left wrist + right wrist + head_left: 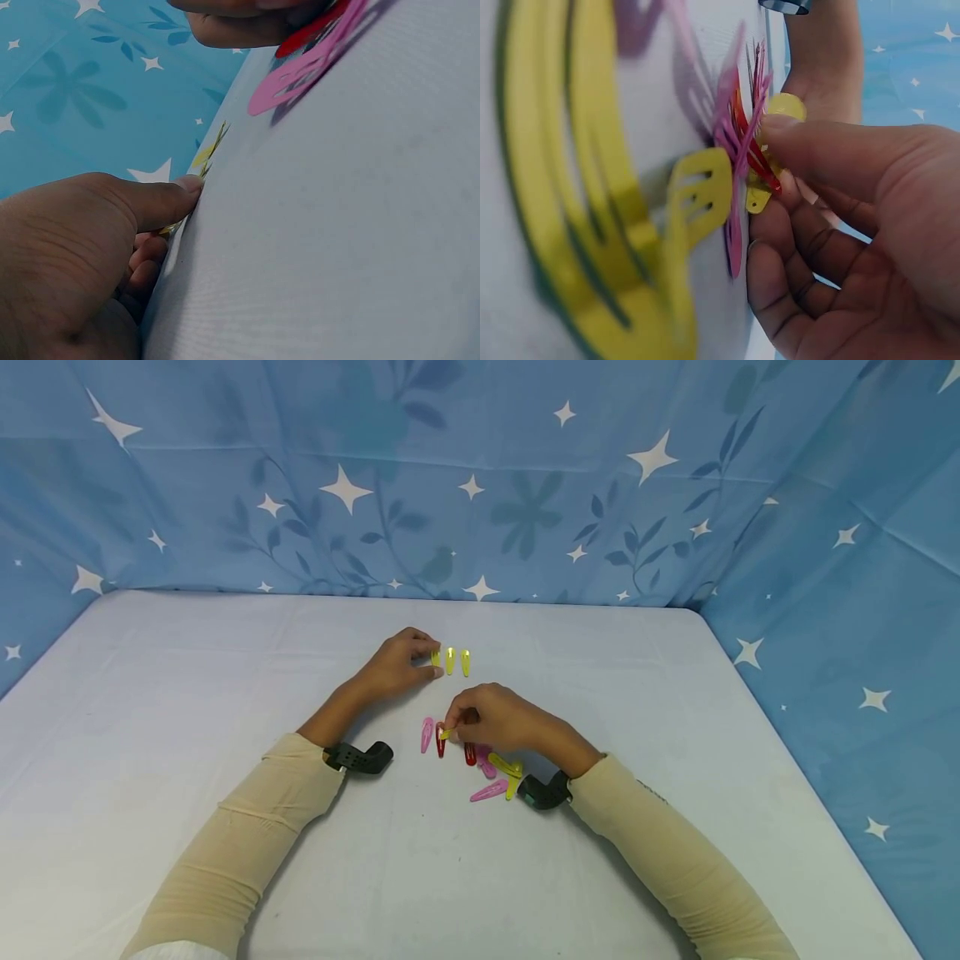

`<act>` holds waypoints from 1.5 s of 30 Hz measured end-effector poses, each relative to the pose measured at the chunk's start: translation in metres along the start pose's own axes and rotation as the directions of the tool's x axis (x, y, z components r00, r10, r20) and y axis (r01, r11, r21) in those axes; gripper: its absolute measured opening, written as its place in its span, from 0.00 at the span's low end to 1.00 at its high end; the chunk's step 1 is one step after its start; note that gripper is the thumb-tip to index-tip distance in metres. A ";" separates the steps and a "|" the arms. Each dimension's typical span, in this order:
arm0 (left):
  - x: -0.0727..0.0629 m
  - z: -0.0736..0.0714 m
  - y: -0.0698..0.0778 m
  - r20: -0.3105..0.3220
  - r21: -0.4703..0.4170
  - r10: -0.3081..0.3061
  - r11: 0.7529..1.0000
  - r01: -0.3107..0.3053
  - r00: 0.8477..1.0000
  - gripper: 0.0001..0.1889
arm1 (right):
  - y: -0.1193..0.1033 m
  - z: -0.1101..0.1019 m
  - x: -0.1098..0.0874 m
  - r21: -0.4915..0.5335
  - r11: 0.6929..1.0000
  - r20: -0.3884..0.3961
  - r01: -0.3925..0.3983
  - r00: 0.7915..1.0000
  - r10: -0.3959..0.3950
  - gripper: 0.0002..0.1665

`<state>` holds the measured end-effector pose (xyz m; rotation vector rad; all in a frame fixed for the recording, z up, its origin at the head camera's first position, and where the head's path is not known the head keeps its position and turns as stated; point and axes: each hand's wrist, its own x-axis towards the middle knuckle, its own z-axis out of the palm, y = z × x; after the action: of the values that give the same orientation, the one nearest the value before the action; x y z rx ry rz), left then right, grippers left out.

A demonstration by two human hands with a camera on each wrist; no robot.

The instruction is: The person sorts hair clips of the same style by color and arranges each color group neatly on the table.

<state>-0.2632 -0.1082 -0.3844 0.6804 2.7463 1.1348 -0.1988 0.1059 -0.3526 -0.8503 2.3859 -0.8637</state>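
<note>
Snap hair clips in yellow, pink and red lie on a white table. At the far side, my left hand [396,667] pinches a yellow hair clip [435,658] between thumb and fingers. It is the leftmost of a short row with two more yellow clips [458,662] to its right. Nearer, my right hand [501,718] holds another yellow hair clip [786,109] between thumb and fingers, over a red clip [440,745]. Left of that red one lies a pink clip [427,735]. Under and beside the right hand is a loose pile of red, pink [489,790] and yellow clips [506,767], partly hidden.
A white cloth [375,868] covers the table. Blue curtains [420,535] with white stars and leaves stand behind it and along the right side. Each wrist wears a black camera band [358,758], the right one close to the pile.
</note>
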 end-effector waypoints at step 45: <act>0.001 0.000 0.000 -0.009 0.004 0.005 1.000 -0.005 1.000 0.27 | 0.035 -0.038 0.006 0.334 0.942 -0.278 -0.017 0.954 0.116 0.10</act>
<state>-0.2642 -0.1074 -0.3846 0.6848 2.7565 1.1366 -0.2391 0.1389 -0.3512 -0.5341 2.3961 -1.3960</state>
